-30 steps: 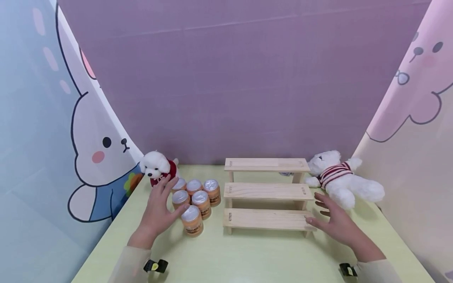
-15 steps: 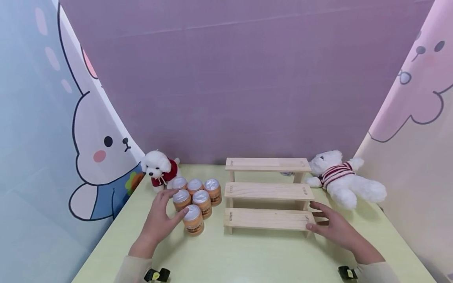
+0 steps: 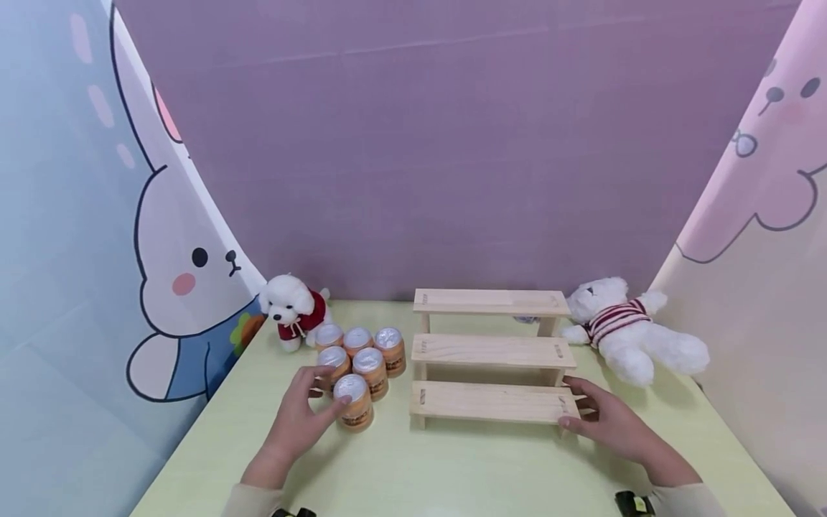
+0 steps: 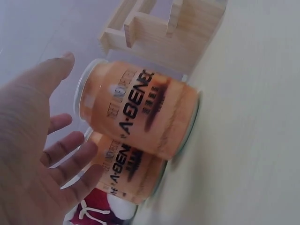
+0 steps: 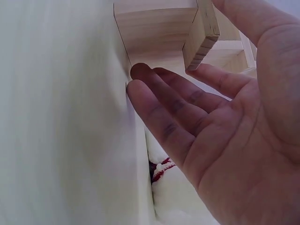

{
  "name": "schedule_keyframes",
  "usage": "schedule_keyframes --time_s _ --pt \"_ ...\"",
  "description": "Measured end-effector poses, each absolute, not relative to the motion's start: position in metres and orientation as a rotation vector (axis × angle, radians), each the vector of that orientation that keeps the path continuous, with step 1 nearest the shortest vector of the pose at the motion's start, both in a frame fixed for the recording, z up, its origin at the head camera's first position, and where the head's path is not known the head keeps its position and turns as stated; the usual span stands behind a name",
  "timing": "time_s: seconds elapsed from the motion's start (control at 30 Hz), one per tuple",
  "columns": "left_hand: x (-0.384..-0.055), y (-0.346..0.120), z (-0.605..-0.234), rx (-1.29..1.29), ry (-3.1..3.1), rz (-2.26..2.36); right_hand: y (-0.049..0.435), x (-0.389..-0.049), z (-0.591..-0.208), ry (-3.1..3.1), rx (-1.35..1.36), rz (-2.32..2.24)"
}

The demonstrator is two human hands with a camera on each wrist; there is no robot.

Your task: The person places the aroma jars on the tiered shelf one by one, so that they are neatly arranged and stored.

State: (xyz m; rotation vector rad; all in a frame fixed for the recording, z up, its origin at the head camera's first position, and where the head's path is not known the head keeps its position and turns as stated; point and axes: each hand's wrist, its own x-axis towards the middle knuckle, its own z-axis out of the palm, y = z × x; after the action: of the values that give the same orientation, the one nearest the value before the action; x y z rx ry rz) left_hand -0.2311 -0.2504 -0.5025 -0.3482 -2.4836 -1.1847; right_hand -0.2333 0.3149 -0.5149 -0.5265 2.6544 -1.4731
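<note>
Since the first earlier picture, the left grip (image 3: 300,420) has slid down from beside the toy dog to the nearest can (image 3: 355,412), and the right grip (image 3: 610,424) has moved in a little closer to the wooden shelf (image 3: 491,350). The cans and toys sit where they were.

We see that both grips are bare hands. The left one is open, with its thumb and bent fingers spread just beside the nearest can, holding nothing. The right one is open too, its fingers reaching past the right end of the lowest step, with the thumb on the near side. We can't tell if it touches the wood.

The nearest can stands upright, orange with a silver top and dark letters. Five more cans (image 3: 370,373) stand close together on its far side, and all six make a triangle to the left of the shelf. The shelf has three steps, highest at the far side.

At the far left, the toy dog (image 3: 309,312) wears red. At the far right, a white toy bear (image 3: 627,327) in a stripy top lies on the pale green tabletop (image 3: 478,474). Behind everything we see a purple cloth (image 3: 439,151).
</note>
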Motion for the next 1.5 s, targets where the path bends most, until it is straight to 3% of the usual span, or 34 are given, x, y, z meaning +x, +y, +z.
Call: schedule_keyframes --time_s 0.73,1.5 --pt "-0.234 -0.243 -0.526 -0.348 -2.546 -1.404 0.320 -0.234 -0.522 2.583 -0.602 -1.514" --pt "-0.231 -0.237 -0.522 -0.235 -2.566 -1.458 0.323 -0.236 -0.521 2.554 -0.642 -1.516"
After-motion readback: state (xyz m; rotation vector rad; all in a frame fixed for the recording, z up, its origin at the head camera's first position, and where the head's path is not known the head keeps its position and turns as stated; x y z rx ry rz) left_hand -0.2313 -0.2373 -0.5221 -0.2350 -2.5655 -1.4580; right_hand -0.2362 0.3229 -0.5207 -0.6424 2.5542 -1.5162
